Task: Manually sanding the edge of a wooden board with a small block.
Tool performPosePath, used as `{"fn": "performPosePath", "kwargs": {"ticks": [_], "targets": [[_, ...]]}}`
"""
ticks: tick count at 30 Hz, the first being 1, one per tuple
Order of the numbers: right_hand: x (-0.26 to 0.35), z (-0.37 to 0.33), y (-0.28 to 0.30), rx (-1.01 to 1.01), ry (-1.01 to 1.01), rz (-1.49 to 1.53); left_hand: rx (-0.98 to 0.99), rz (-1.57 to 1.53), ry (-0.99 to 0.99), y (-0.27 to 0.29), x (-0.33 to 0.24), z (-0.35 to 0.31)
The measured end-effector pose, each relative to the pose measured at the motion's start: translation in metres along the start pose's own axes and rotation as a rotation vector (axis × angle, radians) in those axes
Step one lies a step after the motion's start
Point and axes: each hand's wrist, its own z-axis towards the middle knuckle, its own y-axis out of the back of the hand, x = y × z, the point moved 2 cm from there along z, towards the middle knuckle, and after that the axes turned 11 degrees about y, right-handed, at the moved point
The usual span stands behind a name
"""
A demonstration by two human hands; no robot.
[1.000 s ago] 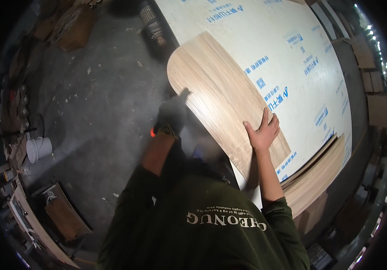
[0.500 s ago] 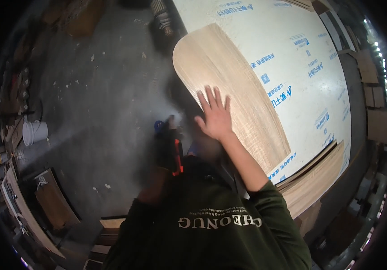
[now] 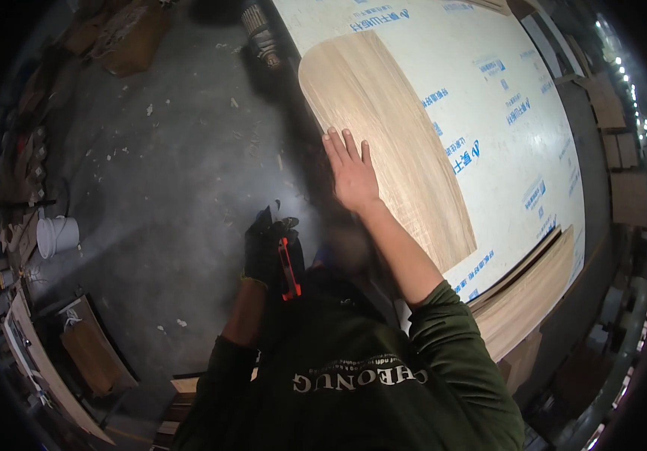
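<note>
My right hand [image 3: 355, 177], bare, lies on the left long edge of a light wood-grain board [image 3: 395, 143] with a rounded far end. Its fingers are stretched out and hold nothing. The board rests on a large white sheet [image 3: 504, 135] with blue print. My left hand [image 3: 262, 244], in a dark glove, is low beside the board, over the floor. It is closed around a red-and-black tool [image 3: 288, 272] whose long red part points back toward my body. The tool's far end is dark and hard to make out.
Grey floor [image 3: 165, 195] with scattered scraps lies to the left, where a white bucket [image 3: 58, 236] stands. Another wood-grain panel [image 3: 526, 293] is at the sheet's near edge. A brown panel [image 3: 96, 349] leans at the lower left. Stacked boards [image 3: 630, 199] line the far right.
My right hand has slid from the board's face to its left edge, its fingers closer together. My left hand has turned and shows more clearly, with the tool still in it.
</note>
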Motion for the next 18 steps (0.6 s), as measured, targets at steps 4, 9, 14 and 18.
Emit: {"fn": "performPosePath", "kwargs": {"ticks": [4,9,14,18], "targets": [[-0.002,-0.004,0.006,-0.008,0.043,-0.006,0.033,0.191,-0.092,-0.010,-0.008,0.007],[0.003,-0.026,0.005,0.121,0.217,-0.046,0.042,0.443,-0.254,-0.035,-0.036,0.028],[0.009,-0.076,0.021,0.003,-0.075,0.257,0.009,0.923,-1.065,-0.068,-0.071,0.064],[-0.049,-0.155,0.016,-0.136,-0.266,0.191,-0.106,0.979,-1.173,-0.069,-0.091,0.153]]}}
